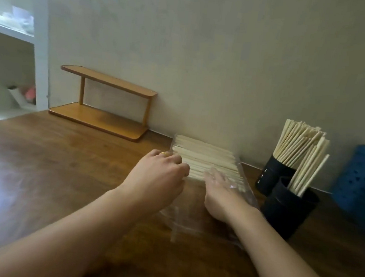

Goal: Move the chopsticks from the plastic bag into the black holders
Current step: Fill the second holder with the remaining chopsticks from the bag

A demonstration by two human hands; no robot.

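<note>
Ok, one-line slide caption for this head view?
Right hand inside the plastic bag on chopsticks; left hand at its edge, black holders alongside.

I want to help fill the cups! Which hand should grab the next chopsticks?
Probably the right hand: it is inside the plastic bag, on the chopsticks, nearest the black holders. The left hand grips the bag's edge.

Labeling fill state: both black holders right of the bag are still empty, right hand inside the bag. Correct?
Not empty. The head view shows chopsticks standing in both black holders: the far one packed, the near one with a few. The right hand is inside the plastic bag.
</note>
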